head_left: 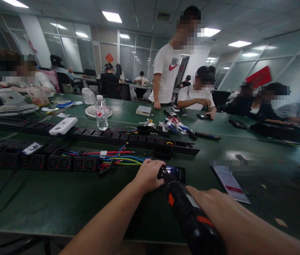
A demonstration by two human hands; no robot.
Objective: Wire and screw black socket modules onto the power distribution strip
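My left hand point(150, 175) has its fingers closed on the left end of a small black module point(177, 173) with a shiny, display-like face. My right hand point(210, 200) is wrapped round a black and orange cordless drill point(185, 212). The drill's nose points at the module and overlaps it; its tip and whether it touches are hidden. Loose red, blue and yellow-green wires point(124, 160) run from the open end of a black power strip point(56, 162) to just behind my left hand. A white tag marked 9 point(33, 148) sits on that strip.
Behind lies a second long power strip point(107, 136) with a white box point(63, 125) on it. A water bottle point(102, 113), scraps with red-handled tool point(175, 124), and a pen-like screwdriver point(207, 135) lie beyond. A lit phone point(231, 182) rests right. Several people sit or stand around.
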